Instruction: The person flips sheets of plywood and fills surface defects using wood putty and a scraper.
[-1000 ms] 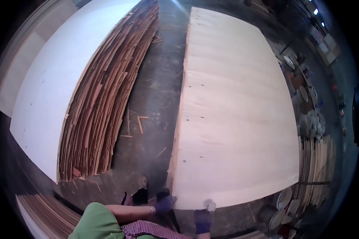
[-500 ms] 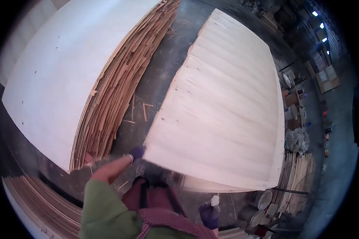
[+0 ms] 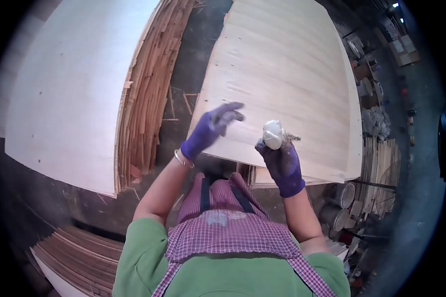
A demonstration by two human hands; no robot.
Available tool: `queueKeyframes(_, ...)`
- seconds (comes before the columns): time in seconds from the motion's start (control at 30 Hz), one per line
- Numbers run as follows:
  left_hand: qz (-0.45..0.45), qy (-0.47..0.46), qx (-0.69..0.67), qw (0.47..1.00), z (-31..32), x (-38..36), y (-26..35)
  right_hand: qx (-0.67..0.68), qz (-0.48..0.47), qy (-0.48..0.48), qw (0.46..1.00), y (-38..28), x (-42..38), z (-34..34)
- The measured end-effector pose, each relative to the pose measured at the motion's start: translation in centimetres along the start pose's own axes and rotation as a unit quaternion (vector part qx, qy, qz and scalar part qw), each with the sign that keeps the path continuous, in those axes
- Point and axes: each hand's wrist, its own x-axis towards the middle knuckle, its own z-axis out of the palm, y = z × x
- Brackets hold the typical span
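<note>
My left hand [image 3: 213, 126], in a purple glove with greyed fingertips, hovers over the near-left edge of a pale veneer sheet [image 3: 287, 74]. Its fingers are stretched forward and loosely apart, with nothing seen in them. My right hand [image 3: 283, 166], also gloved in purple, is closed around a white, rounded, glossy lump [image 3: 273, 134] and holds it up above the sheet's near edge. A short brownish piece [image 3: 293, 137] sticks out to the right beside that lump; I cannot make out what it is. The sheet lies on top of a stack of similar boards.
On the left stands a tall stack of thin wood sheets [image 3: 146, 94] under a broad pale panel [image 3: 69, 99]. More boards [image 3: 79, 257] lie at lower left. Round tubs [image 3: 342, 195] and wood strips [image 3: 379, 173] line the right side. Splinters litter the floor between the stacks.
My left hand has let go of the veneer sheet's near-left corner and moved right over the sheet. My right hand has risen from beside my body with the white lump. The view has tilted downward.
</note>
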Motion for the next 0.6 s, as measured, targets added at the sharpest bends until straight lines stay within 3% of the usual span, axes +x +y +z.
queueKeyframes(0.03, 0.141, -0.003, 0.07, 0.988, 0.9, -0.3, 1.6, -0.045, -0.021, -0.021, 0.999, -0.4, 0.0, 1.5)
queueKeyframes(0.07, 0.104, -0.032, 0.091, 0.99, 1.1, -1.8, 5.2, -0.04, -0.024, -0.026, 0.999, -0.4, -0.2, 1.8)
queueKeyframes(0.1, 0.11, -0.048, 0.109, 0.987, 1.4, -2.8, 7.1, -0.312, -0.125, -0.049, 0.94, -0.6, -0.3, 1.9)
queueKeyframes(0.13, 0.116, -0.063, 0.126, 0.983, 1.7, -3.6, 8.3, -0.557, -0.216, -0.065, 0.799, -0.6, -0.4, 2.1)
queueKeyframes(0.17, 0.117, -0.061, 0.131, 0.983, 1.9, -4.3, 9.3, -0.245, -0.038, 0.0, 0.969, -1.4, -1.3, 4.8)
queueKeyframes(0.27, 0.124, -0.054, 0.175, 0.975, 2.5, -5.2, 10.2, -0.219, -0.062, 0.002, 0.974, -1.0, -2.3, 7.3)
queueKeyframes(0.33, 0.235, 0.009, 0.218, 0.947, 2.8, -5.3, 9.6, -0.206, -0.06, 0.007, 0.977, -0.4, -2.6, 7.3)
queueKeyframes(0.37, 0.235, 0.006, 0.217, 0.947, 2.9, -5.1, 9.3, -0.198, -0.055, 0.003, 0.979, -0.2, -2.7, 7.3)
queueKeyframes(0.43, 0.324, 0.047, 0.202, 0.923, 3.1, -4.8, 8.9, -0.18, -0.035, -0.006, 0.983, -0.1, -3.0, 7.3)
queueKeyframes(0.53, 0.304, 0.055, 0.173, 0.935, 3.4, -5.1, 9.6, -0.139, -0.025, -0.027, 0.99, -0.2, -3.1, 8.0)
queueKeyframes(0.57, 0.304, 0.05, 0.173, 0.936, 3.4, -5.0, 9.5, -0.252, -0.079, -0.056, 0.963, 0.5, -3.0, 6.5)
queueKeyframes(0.6, 0.306, 0.056, 0.216, 0.925, 3.4, -4.9, 9.5, -0.249, -0.08, -0.053, 0.964, 1.7, -2.6, 5.6)
